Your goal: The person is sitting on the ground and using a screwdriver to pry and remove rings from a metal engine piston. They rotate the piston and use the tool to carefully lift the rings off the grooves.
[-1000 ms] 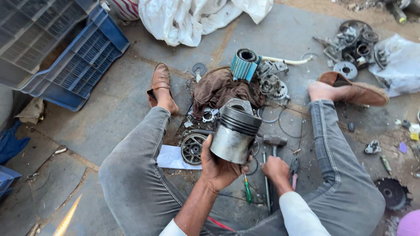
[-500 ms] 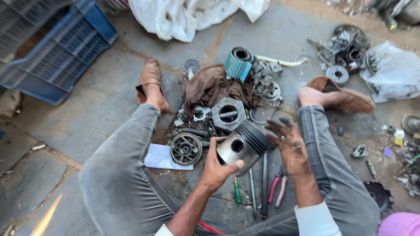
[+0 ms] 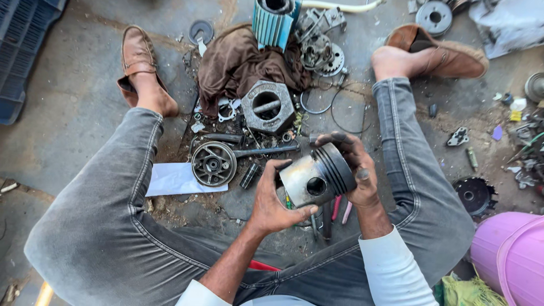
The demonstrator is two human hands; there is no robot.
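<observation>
On a grimy concrete floor (image 3: 73, 122) strewn with engine parts, a seated person holds a grey metal piston with ring grooves (image 3: 317, 180) between the knees. The left hand (image 3: 273, 198) wraps its skirt end; the right hand (image 3: 354, 170) grips the crown. Just beyond lie a hexagonal grey metal block (image 3: 267, 106) and a brown cloth (image 3: 238, 62).

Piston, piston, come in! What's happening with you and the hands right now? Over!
Left hand and right hand both grip the piston, lying sideways between them. Pin hole faces the camera. Tools and parts on the ground beneath; nothing blocking.
</observation>
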